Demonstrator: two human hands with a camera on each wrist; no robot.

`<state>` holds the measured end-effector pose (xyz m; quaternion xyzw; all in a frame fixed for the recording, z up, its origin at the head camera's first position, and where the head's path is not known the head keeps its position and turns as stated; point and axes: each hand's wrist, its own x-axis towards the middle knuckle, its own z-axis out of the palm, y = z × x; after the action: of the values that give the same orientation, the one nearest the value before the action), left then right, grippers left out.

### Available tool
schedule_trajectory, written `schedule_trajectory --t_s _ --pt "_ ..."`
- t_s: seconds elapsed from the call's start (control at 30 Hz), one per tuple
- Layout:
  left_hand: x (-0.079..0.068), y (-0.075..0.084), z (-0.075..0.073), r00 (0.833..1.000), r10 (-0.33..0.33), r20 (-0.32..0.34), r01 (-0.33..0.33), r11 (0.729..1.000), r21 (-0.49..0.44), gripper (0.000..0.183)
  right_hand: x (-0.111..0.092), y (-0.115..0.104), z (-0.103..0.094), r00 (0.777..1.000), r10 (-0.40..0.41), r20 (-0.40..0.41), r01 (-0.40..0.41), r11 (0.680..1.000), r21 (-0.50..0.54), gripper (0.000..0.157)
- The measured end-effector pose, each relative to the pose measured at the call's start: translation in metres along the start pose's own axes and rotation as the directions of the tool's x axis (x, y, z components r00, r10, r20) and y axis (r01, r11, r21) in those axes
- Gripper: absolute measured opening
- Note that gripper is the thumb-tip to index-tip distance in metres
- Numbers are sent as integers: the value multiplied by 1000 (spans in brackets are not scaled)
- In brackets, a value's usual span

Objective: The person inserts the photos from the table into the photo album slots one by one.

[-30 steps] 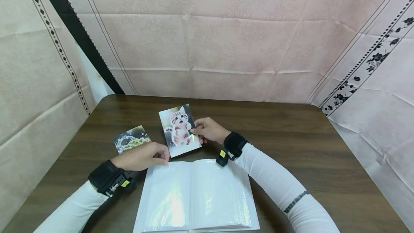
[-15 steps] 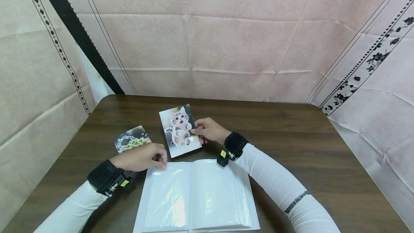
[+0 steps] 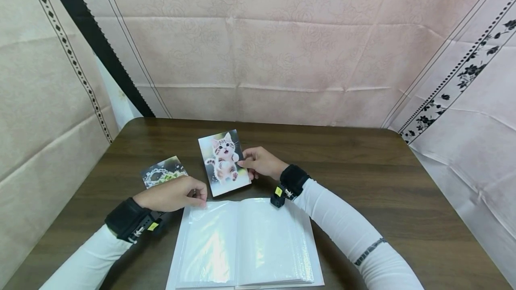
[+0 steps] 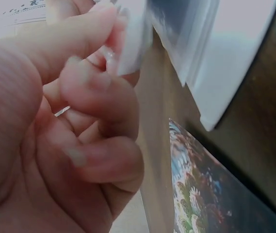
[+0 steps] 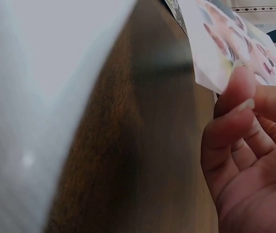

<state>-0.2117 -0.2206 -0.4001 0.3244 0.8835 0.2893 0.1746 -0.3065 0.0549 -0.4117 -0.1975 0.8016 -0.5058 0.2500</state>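
An open photo album (image 3: 258,245) with glossy clear pockets lies at the front of the table. My left hand (image 3: 177,193) is at the top edge of its left page, thumb and forefinger pinching the clear plastic pocket (image 4: 135,36), seen close in the left wrist view. My right hand (image 3: 263,162) holds a kitten photo (image 3: 223,160) by its right edge, tilted just beyond the album. In the right wrist view, the kitten photo (image 5: 235,43) rises from between thumb and fingers. Partly hidden behind my left hand is a second photo (image 3: 163,170), showing pale green and white shapes.
The dark wooden table (image 3: 383,191) has rounded far corners. Pale patterned cloth (image 3: 282,66) hangs behind it and at both sides. Black cameras are strapped to both wrists, the right one (image 3: 278,196) overlapping the album's top right in the head view.
My left hand has drawn back slightly to the left along the album's top edge. The right hand and the kitten photo stay almost still.
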Motion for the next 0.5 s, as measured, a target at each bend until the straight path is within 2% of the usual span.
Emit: schedule_trajectory --t_s 0.27,0.5 --pt "1 -2 -2 1000 9 -4 -9 1000 -20 6 0 0 0 1000 7 17 -7 1000 12 19" --pt "2 -4 -2 1000 10 -8 -10 1000 -2 5 0 3 1 996 -19 90 13 998 69 18"
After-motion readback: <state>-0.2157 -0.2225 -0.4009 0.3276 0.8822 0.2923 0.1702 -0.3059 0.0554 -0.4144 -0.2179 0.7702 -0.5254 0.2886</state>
